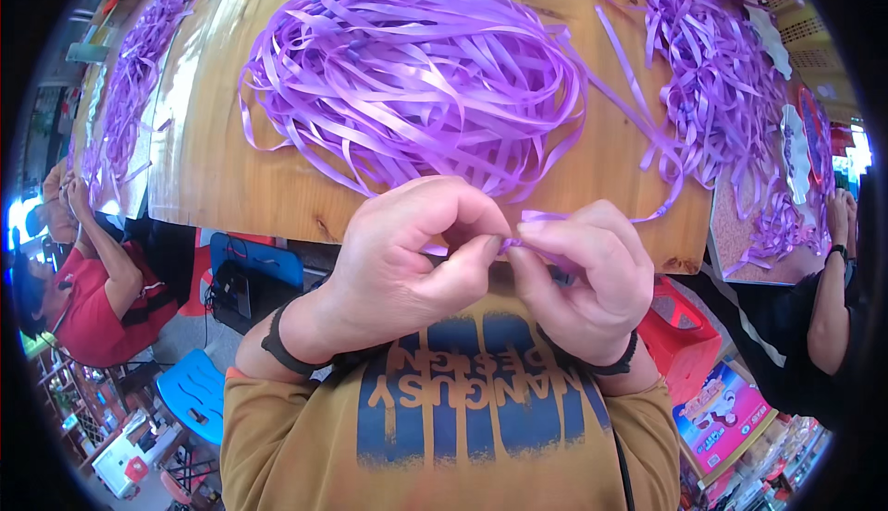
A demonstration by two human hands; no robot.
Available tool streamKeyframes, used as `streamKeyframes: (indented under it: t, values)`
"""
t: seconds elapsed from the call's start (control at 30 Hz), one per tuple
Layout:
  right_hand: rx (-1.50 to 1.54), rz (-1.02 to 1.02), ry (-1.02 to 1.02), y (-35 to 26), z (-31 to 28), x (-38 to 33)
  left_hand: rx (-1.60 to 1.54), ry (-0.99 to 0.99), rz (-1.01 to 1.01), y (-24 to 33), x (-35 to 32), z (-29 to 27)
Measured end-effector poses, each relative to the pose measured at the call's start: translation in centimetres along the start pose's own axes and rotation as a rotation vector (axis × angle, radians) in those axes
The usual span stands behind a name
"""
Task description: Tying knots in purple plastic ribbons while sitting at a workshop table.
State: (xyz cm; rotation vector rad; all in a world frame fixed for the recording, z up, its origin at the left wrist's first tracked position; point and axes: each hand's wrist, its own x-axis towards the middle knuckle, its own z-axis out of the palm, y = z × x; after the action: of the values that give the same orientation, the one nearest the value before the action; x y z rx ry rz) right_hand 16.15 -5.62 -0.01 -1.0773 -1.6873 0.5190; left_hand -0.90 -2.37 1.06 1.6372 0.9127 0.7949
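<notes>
In front of my chest, just past the table's near edge, my left hand (416, 257) and my right hand (587, 275) meet fingertip to fingertip. Between them they pinch a narrow purple ribbon (546, 216), with what looks like a small knot or fold at the pinch. One ribbon end sticks out above my right thumb and forefinger. The rest of that strip is partly hidden by my fingers. A big loose heap of purple ribbon (416, 76) lies on the wooden table (217, 178) right beyond my hands.
A second ribbon heap (712, 76) lies to the right, with strands trailing toward me. A third ribbon pile (139, 76) is at the far left. Co-workers sit on both sides. A blue stool (192, 395), a red stool (684, 335) and a printed carton (726, 418) stand below.
</notes>
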Motion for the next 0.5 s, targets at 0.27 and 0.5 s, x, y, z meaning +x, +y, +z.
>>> streamKeyframes:
  t: [0.27,0.5]
  values:
    - [-0.027,0.033,-0.081,-0.05,-0.12,-0.29,0.092,0.025,0.068,-0.21,-0.26,-0.38]
    - [-0.025,0.132,-0.118,-0.76,-0.75,-0.43,0.171,0.033,0.089,-0.49,-0.51,-0.79]
